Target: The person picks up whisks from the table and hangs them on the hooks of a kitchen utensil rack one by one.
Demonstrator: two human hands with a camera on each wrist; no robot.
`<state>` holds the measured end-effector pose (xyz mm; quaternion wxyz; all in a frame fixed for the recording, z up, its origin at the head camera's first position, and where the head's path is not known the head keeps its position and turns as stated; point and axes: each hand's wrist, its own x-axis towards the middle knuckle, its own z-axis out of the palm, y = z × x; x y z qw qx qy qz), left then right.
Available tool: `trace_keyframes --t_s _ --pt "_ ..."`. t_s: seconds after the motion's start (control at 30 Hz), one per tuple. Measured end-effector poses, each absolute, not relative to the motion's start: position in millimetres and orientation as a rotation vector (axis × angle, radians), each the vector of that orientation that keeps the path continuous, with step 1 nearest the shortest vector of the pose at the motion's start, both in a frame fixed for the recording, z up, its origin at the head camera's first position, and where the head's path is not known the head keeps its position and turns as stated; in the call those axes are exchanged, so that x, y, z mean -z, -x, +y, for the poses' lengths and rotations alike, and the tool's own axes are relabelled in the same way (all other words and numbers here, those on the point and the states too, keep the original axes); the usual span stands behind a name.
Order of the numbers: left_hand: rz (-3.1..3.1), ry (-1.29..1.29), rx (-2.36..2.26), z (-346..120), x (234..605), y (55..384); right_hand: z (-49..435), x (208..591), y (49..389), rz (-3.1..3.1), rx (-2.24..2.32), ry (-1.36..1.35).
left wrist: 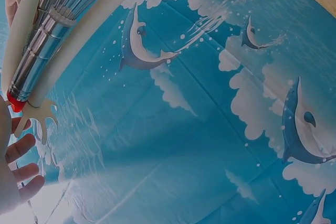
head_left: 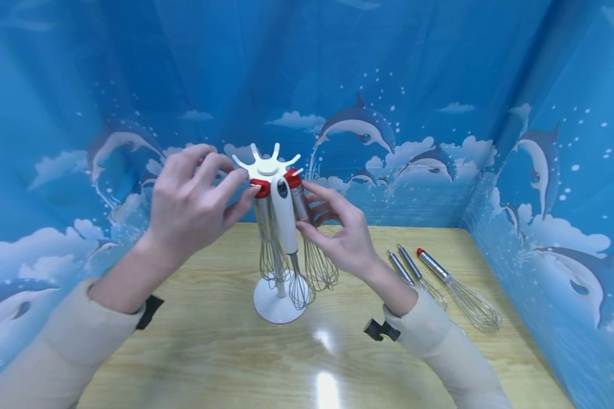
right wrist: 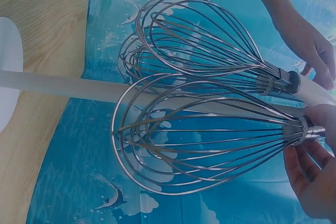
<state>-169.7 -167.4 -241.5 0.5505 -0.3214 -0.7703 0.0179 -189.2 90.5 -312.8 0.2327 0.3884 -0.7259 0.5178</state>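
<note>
A white stand (head_left: 266, 165) with radiating hook arms rises from a round base on the table. Three whisks hang at its near side. The left one, a red-capped steel whisk (head_left: 264, 221), has its cap between the thumb and index finger of my left hand (head_left: 186, 199); my other left fingers (left wrist: 23, 172) spread loosely. In the middle hangs a white-handled whisk (head_left: 285, 221). My right hand (head_left: 343, 233) holds the handle of the right red-capped whisk (head_left: 299, 200), thumb in front, fingers behind. Its wire loops (right wrist: 210, 140) point down toward the base in the head view.
On the table's right side lie two small steel whisks (head_left: 409, 262) and a larger red-capped whisk (head_left: 455, 287), side by side. A blue dolphin-print curtain (head_left: 307, 68) stands behind and to the right of the wooden table (head_left: 210, 352).
</note>
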Motion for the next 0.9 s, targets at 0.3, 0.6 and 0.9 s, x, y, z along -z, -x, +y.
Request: trace_keyframes --t_s 0.3,0.6,0.9 --pt "-1.839 0.77 -0.048 -167.9 241.7 169.6 91.6 313.1 185.3 -1.985 -1.41 -1.055" --pt "-1.871 0.78 -0.067 -169.6 240.9 170.9 92.5 312.0 180.3 -1.975 -1.419 -1.046" --pt "-1.871 0.782 -0.039 -170.5 241.5 176.3 92.7 313.3 176.5 -1.974 -1.404 -1.044"
